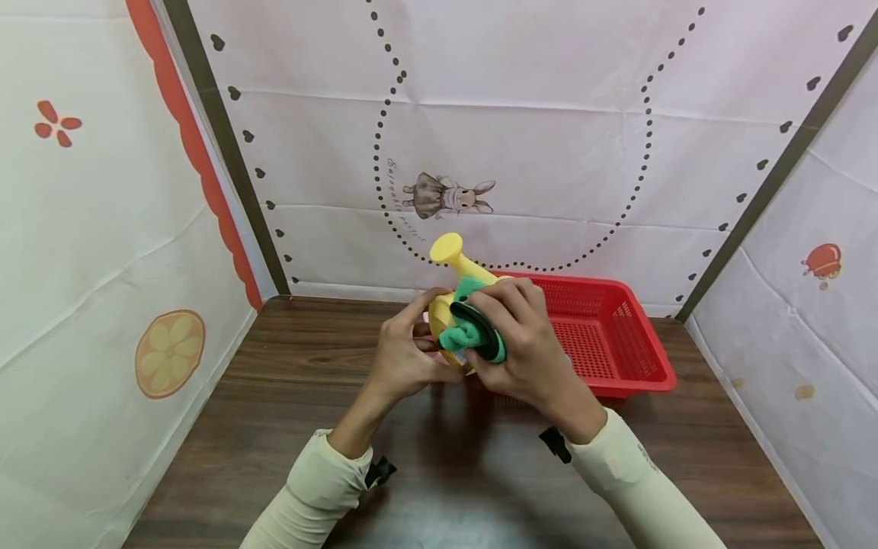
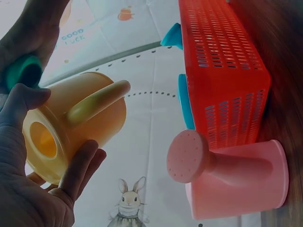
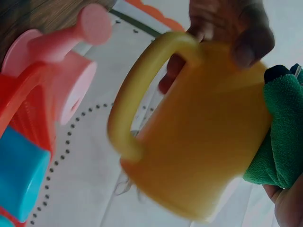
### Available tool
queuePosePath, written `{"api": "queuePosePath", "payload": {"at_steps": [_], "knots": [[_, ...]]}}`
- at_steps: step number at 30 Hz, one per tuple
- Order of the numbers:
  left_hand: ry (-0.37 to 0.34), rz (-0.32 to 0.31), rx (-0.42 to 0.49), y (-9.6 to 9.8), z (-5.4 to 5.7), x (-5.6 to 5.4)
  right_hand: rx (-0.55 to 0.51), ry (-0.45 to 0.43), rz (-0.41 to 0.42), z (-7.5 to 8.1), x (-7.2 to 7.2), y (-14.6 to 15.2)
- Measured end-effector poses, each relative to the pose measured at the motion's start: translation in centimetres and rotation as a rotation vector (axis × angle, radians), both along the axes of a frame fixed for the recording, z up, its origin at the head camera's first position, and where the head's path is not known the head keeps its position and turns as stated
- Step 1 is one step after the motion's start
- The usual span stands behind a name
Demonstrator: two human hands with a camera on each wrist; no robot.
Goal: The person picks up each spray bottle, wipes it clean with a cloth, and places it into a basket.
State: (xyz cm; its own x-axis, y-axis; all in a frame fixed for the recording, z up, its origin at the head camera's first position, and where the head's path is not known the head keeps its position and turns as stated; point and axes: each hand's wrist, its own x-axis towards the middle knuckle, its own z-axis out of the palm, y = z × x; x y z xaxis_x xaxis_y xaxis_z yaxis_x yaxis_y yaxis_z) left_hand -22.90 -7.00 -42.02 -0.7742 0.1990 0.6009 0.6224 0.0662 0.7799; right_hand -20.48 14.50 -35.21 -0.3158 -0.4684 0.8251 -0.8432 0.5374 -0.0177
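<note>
A yellow watering can (image 2: 90, 104) is held up off the table, tilted, its round sprinkler head pointing away to the upper left in the head view. My left hand (image 1: 405, 351) grips it round the top, thumb on one side and fingers on the other. Bunched in my right hand (image 1: 528, 335) is a green cloth (image 3: 286, 127) with a dark edge. That cloth lies against the can's side in the right wrist view. The can's loop handle shows in both wrist views.
Behind the hands, a red perforated basket (image 1: 641, 335) stands on the dark wooden table (image 1: 309, 366). Blue pieces (image 3: 21, 165) show in it. A pink watering can (image 2: 236, 189) stands beside the basket. Printed sheets (image 1: 521, 145) hang at the back and sides.
</note>
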Motion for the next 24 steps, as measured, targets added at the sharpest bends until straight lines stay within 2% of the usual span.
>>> {"api": "queuePosePath", "payload": {"at_steps": [6,10,16,24], "knots": [[0.032,0.015,0.002,-0.1,0.0,0.0,0.032,0.031,0.004,0.5,0.7,-1.0],[0.018,-0.001,0.023,0.0,0.0,0.0,0.023,0.030,0.006,0.5,0.6,-0.8],[0.019,-0.015,0.054,-0.1,-0.1,0.1,0.015,0.021,0.001,0.3,0.0,0.5],[0.027,0.006,0.071,-0.7,0.1,0.5,-0.055,-0.022,-0.087,0.1,-1.6,3.3]]}}
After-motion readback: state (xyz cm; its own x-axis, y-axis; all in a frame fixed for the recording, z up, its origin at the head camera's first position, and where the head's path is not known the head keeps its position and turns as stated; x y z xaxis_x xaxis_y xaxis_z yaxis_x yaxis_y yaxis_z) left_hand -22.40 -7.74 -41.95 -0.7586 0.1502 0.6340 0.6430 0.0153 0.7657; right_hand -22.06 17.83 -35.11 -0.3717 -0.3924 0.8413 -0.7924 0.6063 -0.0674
